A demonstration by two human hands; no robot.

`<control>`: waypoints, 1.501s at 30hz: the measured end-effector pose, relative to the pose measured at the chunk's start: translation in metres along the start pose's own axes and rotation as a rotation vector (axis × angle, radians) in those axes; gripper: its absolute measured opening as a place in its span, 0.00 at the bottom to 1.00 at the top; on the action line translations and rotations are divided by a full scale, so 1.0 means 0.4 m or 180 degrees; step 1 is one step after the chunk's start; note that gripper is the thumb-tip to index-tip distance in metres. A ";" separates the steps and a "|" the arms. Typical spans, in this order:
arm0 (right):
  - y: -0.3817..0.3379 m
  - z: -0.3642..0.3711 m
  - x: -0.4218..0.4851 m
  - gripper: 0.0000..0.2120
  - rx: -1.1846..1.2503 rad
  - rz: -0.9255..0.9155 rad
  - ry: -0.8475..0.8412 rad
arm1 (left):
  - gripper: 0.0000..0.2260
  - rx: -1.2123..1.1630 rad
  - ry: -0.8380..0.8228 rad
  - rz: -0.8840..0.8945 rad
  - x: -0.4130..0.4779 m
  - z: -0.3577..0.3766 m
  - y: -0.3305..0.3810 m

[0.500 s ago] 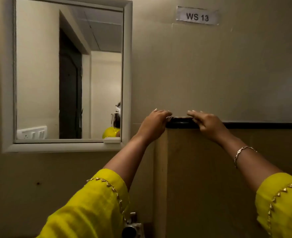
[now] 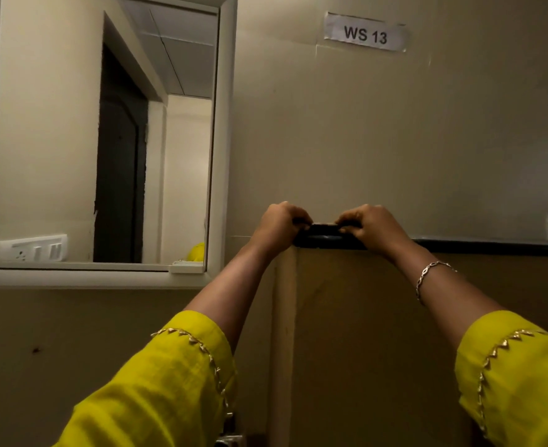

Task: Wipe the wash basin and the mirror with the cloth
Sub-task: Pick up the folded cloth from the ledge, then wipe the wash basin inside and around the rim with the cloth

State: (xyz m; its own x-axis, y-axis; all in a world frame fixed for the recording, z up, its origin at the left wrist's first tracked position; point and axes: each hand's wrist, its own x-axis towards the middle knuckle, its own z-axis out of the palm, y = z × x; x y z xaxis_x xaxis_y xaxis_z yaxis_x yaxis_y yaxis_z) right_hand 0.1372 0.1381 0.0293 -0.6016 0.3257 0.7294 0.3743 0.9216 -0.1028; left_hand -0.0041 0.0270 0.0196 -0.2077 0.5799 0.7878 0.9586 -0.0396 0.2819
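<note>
We note left hand (image 2: 279,225) and right hand (image 2: 374,225) curled round a dark item (image 2: 324,229), possibly the cloth, on the ledge (image 2: 492,245). We advise lifting it level, grips firm.

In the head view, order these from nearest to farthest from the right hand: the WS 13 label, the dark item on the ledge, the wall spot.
1. dark item: held by the right hand, on the ledge.
2. WS 13 label: on the wall, above.
3. wall spot: far lower left, below the mirror.
</note>
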 end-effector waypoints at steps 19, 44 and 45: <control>-0.237 -0.115 0.085 0.09 0.0782 -0.0827 0.0976 | 0.06 -0.0292 0.1220 0.0304 -0.031 -0.269 0.033; -0.672 0.442 -0.380 0.15 0.3815 0.0188 -0.2915 | 0.05 -0.0262 -0.0907 -0.1460 -0.708 -0.430 -0.300; -0.687 0.472 -0.401 0.13 0.3832 0.0383 -0.2990 | 0.05 -0.0284 -0.0918 -0.1586 -0.735 -0.419 -0.320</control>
State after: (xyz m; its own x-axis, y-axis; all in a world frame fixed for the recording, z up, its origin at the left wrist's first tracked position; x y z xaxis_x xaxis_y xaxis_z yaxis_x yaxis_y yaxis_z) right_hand -0.0022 -0.1275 -0.1873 -0.9989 -0.0066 0.0463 -0.0457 0.3487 -0.9361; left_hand -0.0984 -0.2749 -0.1562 -0.5561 0.7439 0.3706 0.7360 0.2337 0.6353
